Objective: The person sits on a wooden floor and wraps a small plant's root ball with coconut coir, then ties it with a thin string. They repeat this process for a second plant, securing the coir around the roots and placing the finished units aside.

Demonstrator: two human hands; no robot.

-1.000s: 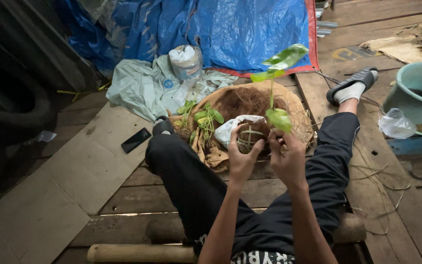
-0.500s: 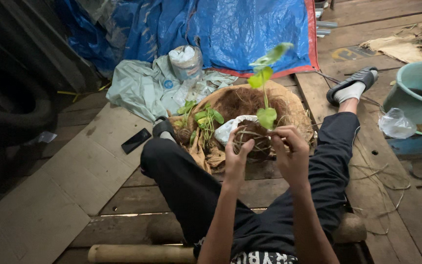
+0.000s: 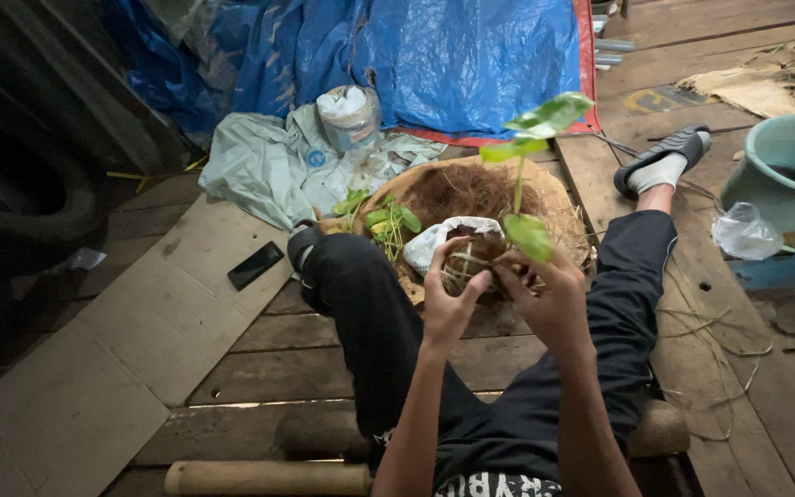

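Hands of a seated person meet over a fibre-wrapped root ball (image 3: pixel 471 262) held above the lap; the left hand (image 3: pixel 448 294) cups the ball from its left side, fingers curled around it; the right hand (image 3: pixel 545 294) grips the ball from its right side, fingertips pinched at the fibre near the stem. From the ball a thin green seedling (image 3: pixel 522 175) rises upright, with one broad leaf low on the stem just above the right hand and two paler leaves at the top. Just beyond the ball, on the wooden plank floor (image 3: pixel 232 368), lies a wide shallow basket (image 3: pixel 563 207) heaped with brown coconut fibre; at the basket's left edge sit more small green seedlings (image 3: pixel 384 216); a white bag (image 3: pixel 434 241) rests between them and the ball. Left of the basket a dark phone (image 3: pixel 255 265) lies on a pale board; behind the basket, a crumpled grey-green plastic sheet (image 3: pixel 259 166), a tied white sack (image 3: pixel 347 115) and a blue tarpaulin (image 3: pixel 453 55). Right of the basket, the person's outstretched leg in black trousers ends in a white sock and dark sandal (image 3: pixel 664 156); further right stand a teal tub (image 3: pixel 789 170) and a clear plastic bag (image 3: pixel 745 232).
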